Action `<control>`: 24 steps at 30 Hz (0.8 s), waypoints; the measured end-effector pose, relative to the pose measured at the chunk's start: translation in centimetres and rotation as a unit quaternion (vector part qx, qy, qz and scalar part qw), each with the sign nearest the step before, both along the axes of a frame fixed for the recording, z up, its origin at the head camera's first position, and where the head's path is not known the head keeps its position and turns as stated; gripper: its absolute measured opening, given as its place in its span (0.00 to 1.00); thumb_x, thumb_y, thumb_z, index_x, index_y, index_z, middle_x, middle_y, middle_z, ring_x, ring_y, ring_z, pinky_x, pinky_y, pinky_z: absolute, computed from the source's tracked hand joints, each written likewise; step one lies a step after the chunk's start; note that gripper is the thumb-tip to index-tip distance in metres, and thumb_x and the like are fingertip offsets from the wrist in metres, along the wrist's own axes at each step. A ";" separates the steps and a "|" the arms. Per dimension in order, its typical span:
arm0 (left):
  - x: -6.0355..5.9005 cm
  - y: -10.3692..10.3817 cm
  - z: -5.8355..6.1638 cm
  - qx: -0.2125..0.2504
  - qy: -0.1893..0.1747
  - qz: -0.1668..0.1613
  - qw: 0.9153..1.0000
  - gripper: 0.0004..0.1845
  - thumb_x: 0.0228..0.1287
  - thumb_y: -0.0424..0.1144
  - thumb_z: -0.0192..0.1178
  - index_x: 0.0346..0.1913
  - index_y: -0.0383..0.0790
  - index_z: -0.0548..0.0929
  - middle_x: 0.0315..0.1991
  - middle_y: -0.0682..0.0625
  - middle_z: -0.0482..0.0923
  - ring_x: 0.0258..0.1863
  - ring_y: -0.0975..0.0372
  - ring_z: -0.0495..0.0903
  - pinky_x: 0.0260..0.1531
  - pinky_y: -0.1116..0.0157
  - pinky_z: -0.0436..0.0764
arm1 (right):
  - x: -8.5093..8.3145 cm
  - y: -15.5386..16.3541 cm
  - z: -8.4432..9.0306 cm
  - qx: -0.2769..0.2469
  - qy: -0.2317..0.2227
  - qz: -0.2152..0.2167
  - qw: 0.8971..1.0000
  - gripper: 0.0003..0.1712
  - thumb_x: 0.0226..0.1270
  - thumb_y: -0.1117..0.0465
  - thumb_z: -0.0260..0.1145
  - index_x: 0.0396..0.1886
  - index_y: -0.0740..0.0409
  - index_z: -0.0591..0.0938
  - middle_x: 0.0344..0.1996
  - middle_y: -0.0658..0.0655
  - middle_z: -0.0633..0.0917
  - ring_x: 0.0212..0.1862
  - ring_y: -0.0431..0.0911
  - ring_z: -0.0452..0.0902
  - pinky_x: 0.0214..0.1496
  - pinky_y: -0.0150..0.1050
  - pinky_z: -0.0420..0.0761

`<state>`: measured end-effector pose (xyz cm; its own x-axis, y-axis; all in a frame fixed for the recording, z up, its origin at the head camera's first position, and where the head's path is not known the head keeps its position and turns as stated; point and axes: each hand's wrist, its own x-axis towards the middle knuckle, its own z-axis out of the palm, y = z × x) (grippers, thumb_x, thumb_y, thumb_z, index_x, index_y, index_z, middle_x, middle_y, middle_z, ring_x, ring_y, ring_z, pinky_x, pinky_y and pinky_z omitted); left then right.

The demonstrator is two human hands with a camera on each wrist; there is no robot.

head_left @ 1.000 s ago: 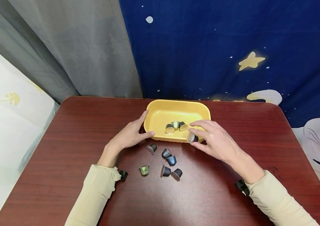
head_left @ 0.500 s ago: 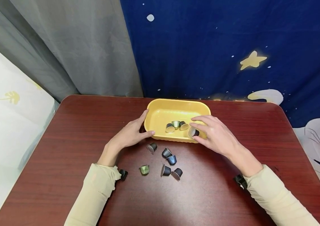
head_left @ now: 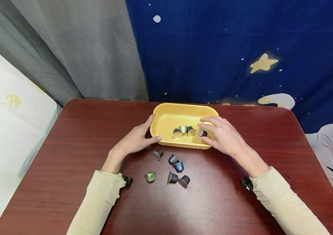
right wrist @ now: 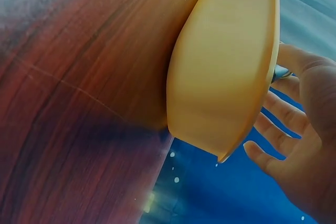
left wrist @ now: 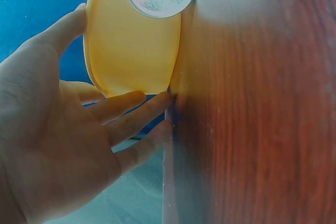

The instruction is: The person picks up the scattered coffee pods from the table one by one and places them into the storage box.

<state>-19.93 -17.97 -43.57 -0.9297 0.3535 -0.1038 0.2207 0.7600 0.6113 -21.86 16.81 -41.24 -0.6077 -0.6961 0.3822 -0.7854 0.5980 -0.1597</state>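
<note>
A yellow tray (head_left: 166,112) sits on the dark red table (head_left: 66,147) and holds three coffee capsules (head_left: 183,131). My right hand (head_left: 219,135) pinches a dark capsule (head_left: 201,132) over the tray's right part, beside those three. My left hand (head_left: 135,139) rests against the tray's left wall, thumb on the front corner; the left wrist view shows its straight fingers (left wrist: 126,106) touching the tray wall (left wrist: 131,51). In the right wrist view the tray's outer wall (right wrist: 226,77) fills the frame, with my fingers (right wrist: 278,135) above its rim.
Several loose capsules lie on the table in front of the tray: a dark one (head_left: 158,153), a green one (head_left: 150,177), and a dark cluster (head_left: 178,173). Grey curtain and a blue starry cloth hang behind the table.
My right hand has carried the dark capsule from the tray's front rim up and inward, over the tray. The left hand has stayed in place.
</note>
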 end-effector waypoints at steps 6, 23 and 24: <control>0.0 0.0 0.0 0.000 0.000 0.000 1.000 0.54 0.64 0.68 0.57 0.81 0.52 0.39 0.78 0.48 0.52 0.72 0.55 0.62 0.69 0.53 0.64 | -0.5 -0.1 0.1 0.004 0.004 -0.004 1.000 0.23 0.57 0.55 0.76 0.51 0.60 0.86 0.55 0.60 0.82 0.58 0.55 0.76 0.57 0.55 0.74; 0.1 0.0 0.2 -0.001 0.003 -0.004 1.000 0.54 0.63 0.69 0.56 0.81 0.51 0.39 0.77 0.47 0.53 0.72 0.54 0.63 0.69 0.52 0.64 | -1.7 0.0 -0.7 0.013 -0.031 -0.030 0.999 0.25 0.59 0.56 0.76 0.55 0.61 0.85 0.58 0.61 0.80 0.60 0.56 0.74 0.58 0.56 0.73; 0.1 0.0 0.1 -0.002 0.003 -0.004 1.000 0.54 0.63 0.69 0.56 0.81 0.51 0.39 0.77 0.47 0.53 0.72 0.54 0.63 0.69 0.52 0.64 | -1.8 0.0 -0.7 0.012 -0.031 -0.030 0.999 0.25 0.59 0.56 0.76 0.55 0.61 0.85 0.58 0.61 0.80 0.60 0.56 0.74 0.59 0.55 0.73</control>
<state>-19.81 -18.00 -43.42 -0.9274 0.3606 -0.0998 0.2303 0.7603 0.6074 -23.68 16.76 -41.97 -0.6699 -0.6668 0.3264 -0.7377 0.6475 -0.1913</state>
